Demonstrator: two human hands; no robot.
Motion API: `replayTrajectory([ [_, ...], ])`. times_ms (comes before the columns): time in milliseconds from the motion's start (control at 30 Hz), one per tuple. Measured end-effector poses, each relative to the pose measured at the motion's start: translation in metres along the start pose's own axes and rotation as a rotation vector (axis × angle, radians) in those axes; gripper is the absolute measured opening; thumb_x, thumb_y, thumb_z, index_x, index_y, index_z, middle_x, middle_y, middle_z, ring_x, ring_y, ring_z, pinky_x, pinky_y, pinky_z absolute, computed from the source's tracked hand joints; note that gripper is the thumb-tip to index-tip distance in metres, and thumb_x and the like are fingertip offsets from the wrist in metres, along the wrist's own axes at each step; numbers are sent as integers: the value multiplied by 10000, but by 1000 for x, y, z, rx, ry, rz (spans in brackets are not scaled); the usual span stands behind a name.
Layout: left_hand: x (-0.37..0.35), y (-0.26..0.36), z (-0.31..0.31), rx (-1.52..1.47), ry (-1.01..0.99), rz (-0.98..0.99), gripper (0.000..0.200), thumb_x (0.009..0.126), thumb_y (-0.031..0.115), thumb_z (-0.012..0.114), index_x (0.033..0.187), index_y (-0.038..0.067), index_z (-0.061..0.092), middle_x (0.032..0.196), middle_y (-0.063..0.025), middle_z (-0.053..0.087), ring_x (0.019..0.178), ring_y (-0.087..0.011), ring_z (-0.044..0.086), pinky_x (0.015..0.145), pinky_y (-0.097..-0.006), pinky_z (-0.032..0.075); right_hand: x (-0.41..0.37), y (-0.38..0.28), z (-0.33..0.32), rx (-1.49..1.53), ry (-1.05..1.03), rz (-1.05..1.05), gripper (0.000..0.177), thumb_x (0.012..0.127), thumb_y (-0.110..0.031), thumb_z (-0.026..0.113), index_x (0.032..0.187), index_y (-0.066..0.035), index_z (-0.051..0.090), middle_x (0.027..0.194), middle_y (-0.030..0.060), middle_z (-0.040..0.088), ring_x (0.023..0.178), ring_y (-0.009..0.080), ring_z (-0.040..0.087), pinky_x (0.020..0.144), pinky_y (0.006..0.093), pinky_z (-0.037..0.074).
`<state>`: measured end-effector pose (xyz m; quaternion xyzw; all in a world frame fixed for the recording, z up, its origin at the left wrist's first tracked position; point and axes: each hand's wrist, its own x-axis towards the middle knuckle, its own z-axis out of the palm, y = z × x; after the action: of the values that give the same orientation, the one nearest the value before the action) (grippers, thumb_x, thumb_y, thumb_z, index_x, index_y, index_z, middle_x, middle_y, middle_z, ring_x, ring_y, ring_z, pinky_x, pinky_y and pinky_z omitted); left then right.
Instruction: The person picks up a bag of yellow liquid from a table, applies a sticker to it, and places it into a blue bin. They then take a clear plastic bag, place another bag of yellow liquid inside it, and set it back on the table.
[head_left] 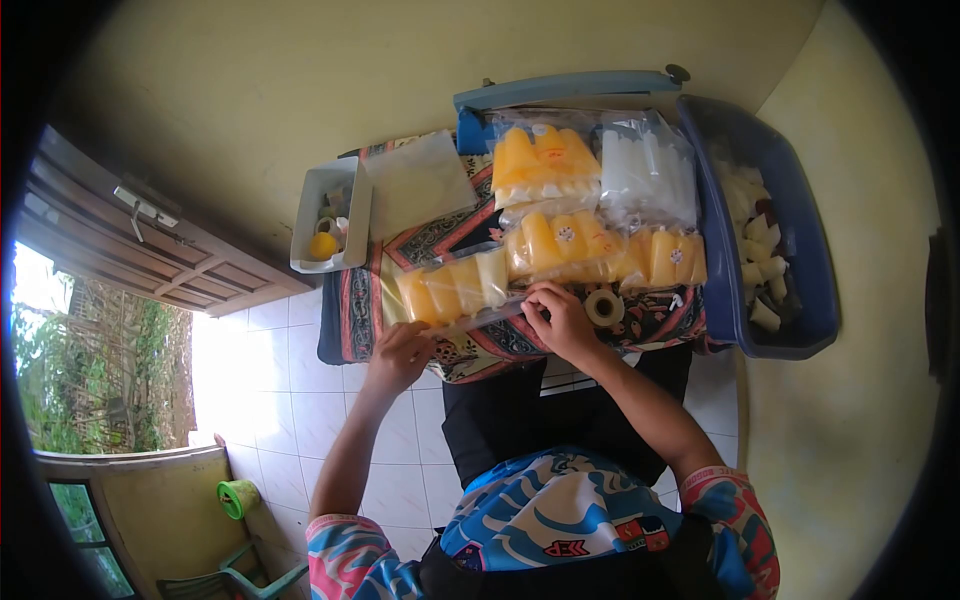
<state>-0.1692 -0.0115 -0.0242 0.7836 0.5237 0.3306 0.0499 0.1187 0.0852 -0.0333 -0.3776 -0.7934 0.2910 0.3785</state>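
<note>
"On the patterned cloth (352, 300), what's held?"
"A bag of orange ice sticks (455, 285), at the near edge: left hand (400, 355) closed on its corner, right hand (560, 320) pinching its rim beside the tape roll (604, 306) (pack stickers (567, 233) too small to read)."

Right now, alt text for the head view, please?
Left hand and right hand hold the near edge of a clear bag of orange packets on a patterned cloth; filled bags, a tape roll and a blue tub lie nearby.
</note>
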Motion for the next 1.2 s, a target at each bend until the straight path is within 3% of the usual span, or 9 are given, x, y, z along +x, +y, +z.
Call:
replayTrajectory([
  [100, -4, 12, 12, -247, 156, -310, 53, 784, 21, 720, 780, -13, 679, 939, -125, 700, 689, -198, 674, 630, -341, 546, 2, -2, 0, 91, 30, 48, 110, 838, -59, 685, 834, 29, 620, 915, 145, 657, 811, 307, 667, 696, 342, 520],
  [200, -7, 16, 22, -319, 244, -483, 66, 784, 14, 715, 794, -37, 674, 928, -124, 711, 628, -122, 649, 590, -299, 542, 1, 7, 8, 136, 107, 29, 117, 794, -21, 716, 808, 37, 616, 827, 126, 655, 655, 250, 662, 597, 310, 523],
  [300, -4, 24, 23, -347, 218, -808, 72, 774, -15, 717, 759, -49, 655, 901, -115, 706, 646, -103, 636, 601, -255, 533, 1, 4, 10, 174, 130, 76, 123, 801, -26, 720, 792, 39, 616, 763, 109, 649, 633, 219, 666, 581, 296, 520],
  [400, -2, 23, 27, -638, 332, -970, 102, 768, -41, 713, 724, -29, 622, 864, -101, 681, 661, -109, 629, 595, -230, 517, 1, -2, 8, 140, 88, 196, 131, 813, -28, 720, 827, 30, 603, 735, 92, 641, 615, 178, 661, 563, 287, 510],
  [500, -2, 24, 31, -825, 441, -906, 135, 778, -45, 702, 761, 7, 579, 811, -61, 630, 660, -124, 620, 587, -229, 514, -3, 7, 17, 378, 152, 297, 143, 824, -25, 718, 879, 7, 590, 727, 83, 639, 582, 145, 641, 542, 293, 491],
  [800, -1, 23, 31, -930, 513, -885, 172, 787, -78, 671, 891, 11, 567, 803, -10, 534, 646, -93, 610, 489, -230, 500, 1, -7, 3, 133, 32, -17, 56, 856, -2, 621, 909, -18, 626, 772, 128, 629, 706, 300, 640, 617, 360, 499],
  [900, 1, 25, 29, -667, 365, -936, 107, 803, -79, 662, 891, -22, 644, 846, -25, 557, 608, -103, 618, 454, -224, 484, -1, -2, 5, 73, -32, -16, 73, 843, 9, 615, 889, -22, 663, 774, 134, 630, 693, 310, 636, 615, 380, 500],
  [1100, 0, 21, 26, -172, 211, -576, 83, 820, -61, 653, 848, -29, 724, 854, -82, 598, 589, -183, 644, 476, -285, 508, -1, 0, 8, 51, -59, -27, 108, 808, 18, 613, 873, -27, 687, 755, 138, 625, 695, 323, 641, 628, 389, 513],
  [1200, 4, 27, 15, -53, 79, -446, 137, 815, -59, 629, 911, -26, 721, 889, -121, 594, 672, -233, 663, 581, -324, 543, -1, -4, 2, 60, -130, 3, 126, 797, 4, 624, 909, -12, 680, 804, 149, 626, 707, 325, 642, 645, 386, 524],
])
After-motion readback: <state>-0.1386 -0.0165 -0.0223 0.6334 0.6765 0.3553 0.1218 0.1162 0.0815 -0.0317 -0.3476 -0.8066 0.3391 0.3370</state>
